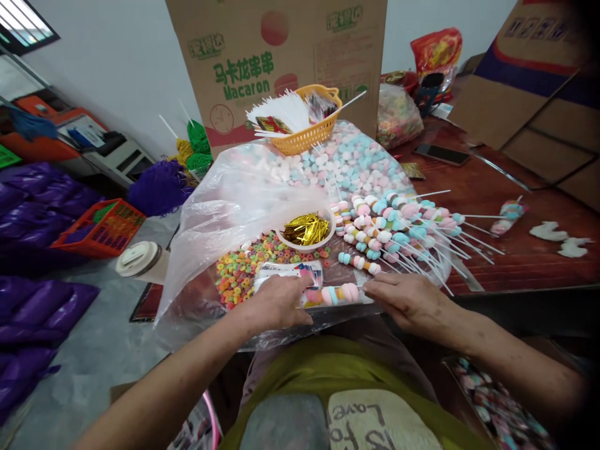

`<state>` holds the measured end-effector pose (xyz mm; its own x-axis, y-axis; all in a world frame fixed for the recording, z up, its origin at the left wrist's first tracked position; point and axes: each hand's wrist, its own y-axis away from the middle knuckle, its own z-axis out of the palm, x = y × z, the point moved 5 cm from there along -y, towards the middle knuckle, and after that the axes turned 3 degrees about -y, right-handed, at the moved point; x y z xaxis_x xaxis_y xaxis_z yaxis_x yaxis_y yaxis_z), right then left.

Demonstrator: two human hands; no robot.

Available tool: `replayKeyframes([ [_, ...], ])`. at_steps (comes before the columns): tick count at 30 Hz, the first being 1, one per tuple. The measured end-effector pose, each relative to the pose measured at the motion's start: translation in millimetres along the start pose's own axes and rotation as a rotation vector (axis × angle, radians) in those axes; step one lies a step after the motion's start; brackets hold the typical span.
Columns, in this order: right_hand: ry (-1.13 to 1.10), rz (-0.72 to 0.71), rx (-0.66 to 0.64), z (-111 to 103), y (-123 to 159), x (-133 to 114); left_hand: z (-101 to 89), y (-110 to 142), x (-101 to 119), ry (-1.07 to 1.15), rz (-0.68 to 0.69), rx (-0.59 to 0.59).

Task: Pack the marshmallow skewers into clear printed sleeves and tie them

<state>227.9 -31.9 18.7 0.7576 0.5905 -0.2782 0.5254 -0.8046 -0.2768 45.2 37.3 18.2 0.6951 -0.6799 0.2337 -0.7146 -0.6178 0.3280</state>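
Lower centre, my right hand (412, 304) pinches a skewer (332, 295), left hand's (279, 302) grip unclear; centre-right, the pile (398, 224) is threaded, seemingly unwrapped.

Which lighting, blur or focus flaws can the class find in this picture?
Head view: window washed out; head view: pale glare on the plastic bag; head view: sweets below the table dim and soft; head view: green lettering on the big box readable; head view: upper right corner black.
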Motion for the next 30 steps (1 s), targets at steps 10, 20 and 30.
replayKeyframes([
  [10, 0.337, -0.432, 0.32, -30, -8, -34, 30.0, 9, 4, 0.858, 0.154, -0.563],
  [20, 0.134, -0.314, 0.148, 3, -13, -33, 29.8, -1, 3, 0.674, 0.137, -0.519],
  [30, -0.089, 0.07, -0.216, 56, -32, -36, 31.7, -21, 25, 0.056, -0.013, -0.131],
])
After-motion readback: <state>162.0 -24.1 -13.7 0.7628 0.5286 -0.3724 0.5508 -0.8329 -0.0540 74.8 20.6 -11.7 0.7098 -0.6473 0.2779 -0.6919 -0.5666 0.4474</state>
